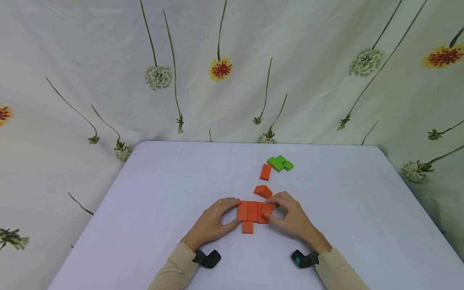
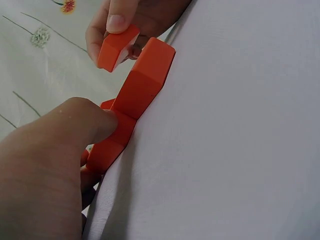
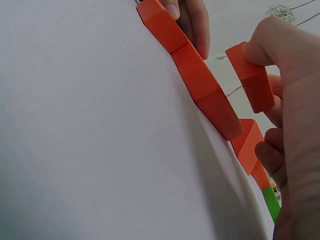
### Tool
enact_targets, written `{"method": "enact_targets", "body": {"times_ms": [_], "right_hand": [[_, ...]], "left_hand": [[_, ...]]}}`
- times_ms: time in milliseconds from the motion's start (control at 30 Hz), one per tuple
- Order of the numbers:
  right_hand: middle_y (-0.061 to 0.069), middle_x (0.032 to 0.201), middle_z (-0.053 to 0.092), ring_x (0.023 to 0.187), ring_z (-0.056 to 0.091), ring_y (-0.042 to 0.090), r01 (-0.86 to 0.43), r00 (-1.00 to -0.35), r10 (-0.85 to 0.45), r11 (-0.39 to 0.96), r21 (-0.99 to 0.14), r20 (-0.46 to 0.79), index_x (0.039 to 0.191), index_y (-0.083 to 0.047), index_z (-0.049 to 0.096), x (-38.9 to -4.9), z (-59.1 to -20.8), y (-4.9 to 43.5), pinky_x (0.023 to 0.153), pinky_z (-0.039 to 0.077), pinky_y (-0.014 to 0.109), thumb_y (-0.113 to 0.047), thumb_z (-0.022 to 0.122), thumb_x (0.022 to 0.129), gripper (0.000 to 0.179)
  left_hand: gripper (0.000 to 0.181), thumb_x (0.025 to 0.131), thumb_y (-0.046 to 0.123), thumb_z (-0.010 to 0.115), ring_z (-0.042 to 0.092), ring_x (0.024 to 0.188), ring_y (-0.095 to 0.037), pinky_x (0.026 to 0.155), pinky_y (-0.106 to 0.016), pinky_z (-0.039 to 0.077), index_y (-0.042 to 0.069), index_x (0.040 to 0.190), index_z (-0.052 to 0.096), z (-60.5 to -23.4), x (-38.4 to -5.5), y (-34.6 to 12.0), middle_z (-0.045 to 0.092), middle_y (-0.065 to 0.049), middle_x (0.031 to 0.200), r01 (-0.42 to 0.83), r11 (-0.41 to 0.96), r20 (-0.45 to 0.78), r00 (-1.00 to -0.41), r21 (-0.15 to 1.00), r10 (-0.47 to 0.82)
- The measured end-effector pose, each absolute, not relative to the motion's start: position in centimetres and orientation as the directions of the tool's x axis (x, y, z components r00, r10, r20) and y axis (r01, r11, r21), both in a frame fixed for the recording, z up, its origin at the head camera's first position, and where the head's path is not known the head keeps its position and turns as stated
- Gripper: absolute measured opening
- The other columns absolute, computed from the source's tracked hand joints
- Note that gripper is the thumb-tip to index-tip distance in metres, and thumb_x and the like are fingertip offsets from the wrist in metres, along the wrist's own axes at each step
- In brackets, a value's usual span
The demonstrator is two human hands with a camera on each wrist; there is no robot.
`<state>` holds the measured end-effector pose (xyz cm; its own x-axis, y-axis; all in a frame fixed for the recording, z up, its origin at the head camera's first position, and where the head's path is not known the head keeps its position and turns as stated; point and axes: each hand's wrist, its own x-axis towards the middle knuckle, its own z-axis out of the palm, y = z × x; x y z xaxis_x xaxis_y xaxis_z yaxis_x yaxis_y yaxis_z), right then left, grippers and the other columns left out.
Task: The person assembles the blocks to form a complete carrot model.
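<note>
By left hand [image 1: 213, 221], orange rectangular-block row [image 1: 252, 211] is being pinched, skewing being risked by bumps from right hand's [image 1: 293, 215] gripped block [image 1: 267, 208].

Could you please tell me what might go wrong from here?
The orange block pinched in the right hand is off the table, so it might slip or land crooked.
Setting it down could push the row of orange blocks out of line, although the left hand holds the left end.
The right hand's fingers are close to the orange wedge behind the row and could knock it.
</note>
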<state>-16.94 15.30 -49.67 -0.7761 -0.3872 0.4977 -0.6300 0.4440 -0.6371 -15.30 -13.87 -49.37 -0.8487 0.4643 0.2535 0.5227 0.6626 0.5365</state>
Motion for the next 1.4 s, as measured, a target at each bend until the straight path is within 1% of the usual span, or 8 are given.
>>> {"method": "enact_targets", "body": {"times_ms": [167, 333, 533, 733, 1000, 1233, 1400], "right_hand": [[-0.012, 0.103, 0.065, 0.093, 0.056, 0.008, -0.676, -0.735, -0.443, 0.417, -0.608, 0.513, 0.113, -0.024, 0.073, -16.5, -49.9, 15.1, 0.078, 0.054, 0.023, -0.014, 0.085, 0.081, 0.035], [-0.011, 0.102, 0.066, 0.093, 0.056, 0.008, -0.718, -0.689, -0.501, 0.371, -0.589, 0.524, 0.112, -0.024, 0.072, -16.4, -49.8, 15.0, 0.079, 0.054, 0.023, -0.016, 0.085, 0.082, 0.033], [-0.015, 0.104, 0.064, 0.098, 0.055, 0.004, -0.716, -0.681, -0.557, 0.370, -0.592, 0.476, 0.110, -0.027, 0.071, -15.8, -49.5, 14.7, 0.082, 0.055, 0.023, -0.021, 0.085, 0.083, 0.031], [-0.016, 0.105, 0.064, 0.101, 0.054, 0.003, -0.750, -0.642, -0.601, 0.362, -0.554, 0.477, 0.109, -0.028, 0.073, -15.6, -49.4, 14.2, 0.083, 0.054, 0.022, -0.024, 0.084, 0.084, 0.028], [-0.021, 0.105, 0.062, 0.105, 0.052, 0.001, -0.747, -0.647, -0.621, 0.399, -0.532, 0.442, 0.108, -0.030, 0.075, -15.5, -49.6, 14.1, 0.086, 0.055, 0.022, -0.028, 0.085, 0.083, 0.027], [-0.019, 0.104, 0.061, 0.103, 0.050, 0.001, -0.746, -0.650, -0.624, 0.413, -0.522, 0.435, 0.110, -0.028, 0.076, -15.4, -49.4, 14.1, 0.083, 0.053, 0.021, -0.027, 0.087, 0.082, 0.030], [-0.018, 0.105, 0.062, 0.104, 0.050, 0.001, -0.741, -0.655, -0.623, 0.415, -0.528, 0.428, 0.110, -0.028, 0.076, -15.5, -49.5, 14.1, 0.083, 0.053, 0.020, -0.028, 0.087, 0.082, 0.030]], "left_hand": [[0.055, 0.093, 0.033, 0.078, 0.054, 0.138, -0.016, 0.116, -0.039, 0.047, 0.017, 0.143, 0.061, -49.3, -15.3, -13.9, 0.062, 0.001, 0.144, 0.523, 0.663, 0.256, -0.849, 0.535, 0.463], [0.055, 0.093, 0.032, 0.078, 0.054, 0.138, -0.016, 0.116, -0.039, 0.046, 0.017, 0.143, 0.061, -49.3, -15.3, -13.9, 0.062, 0.001, 0.144, 0.527, 0.658, 0.261, -0.846, 0.538, 0.465], [0.055, 0.093, 0.033, 0.077, 0.054, 0.138, -0.016, 0.116, -0.039, 0.046, 0.017, 0.144, 0.060, -49.2, -15.2, -13.9, 0.061, 0.001, 0.145, 0.518, 0.663, 0.248, -0.851, 0.540, 0.463], [0.056, 0.094, 0.033, 0.077, 0.054, 0.139, -0.017, 0.116, -0.040, 0.047, 0.017, 0.144, 0.060, -49.1, -15.2, -13.8, 0.061, 0.000, 0.145, 0.521, 0.660, 0.253, -0.850, 0.541, 0.463], [0.055, 0.093, 0.033, 0.077, 0.054, 0.138, -0.016, 0.115, -0.039, 0.047, 0.018, 0.144, 0.061, -49.2, -15.1, -13.9, 0.061, 0.002, 0.145, 0.515, 0.662, 0.249, -0.853, 0.544, 0.459], [0.055, 0.094, 0.034, 0.077, 0.054, 0.138, -0.015, 0.116, -0.039, 0.047, 0.018, 0.144, 0.060, -49.2, -15.2, -13.9, 0.061, 0.001, 0.145, 0.514, 0.662, 0.248, -0.853, 0.545, 0.459], [0.055, 0.094, 0.033, 0.077, 0.053, 0.139, -0.016, 0.116, -0.039, 0.047, 0.017, 0.144, 0.060, -49.2, -15.2, -13.9, 0.061, 0.001, 0.145, 0.517, 0.658, 0.249, -0.852, 0.548, 0.461]]}}
